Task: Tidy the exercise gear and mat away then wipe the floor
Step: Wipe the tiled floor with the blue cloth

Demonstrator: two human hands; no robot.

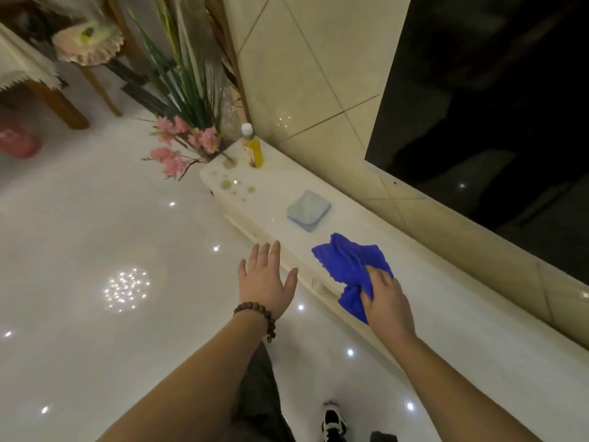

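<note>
A bright blue cloth (pixel 347 266) hangs crumpled over the low white ledge (pixel 414 282), and my right hand (pixel 387 303) grips its lower end. My left hand (pixel 266 275) hovers over the glossy white floor (pixel 111 234) just left of the ledge's edge, fingers spread and straight, holding nothing. A bead bracelet sits on that wrist. A folded pale blue cloth (pixel 308 210) lies on the ledge beyond the blue one. No exercise gear or mat is in view.
A yellow bottle (pixel 252 146) with a white cap stands at the ledge's far end beside artificial flowers (pixel 185 138). Brownish spots (pixel 234 185) mark the ledge there. A wooden table (pixel 47 100) and a red bin (pixel 19 143) stand at far left. My shoe (pixel 333 422) is below.
</note>
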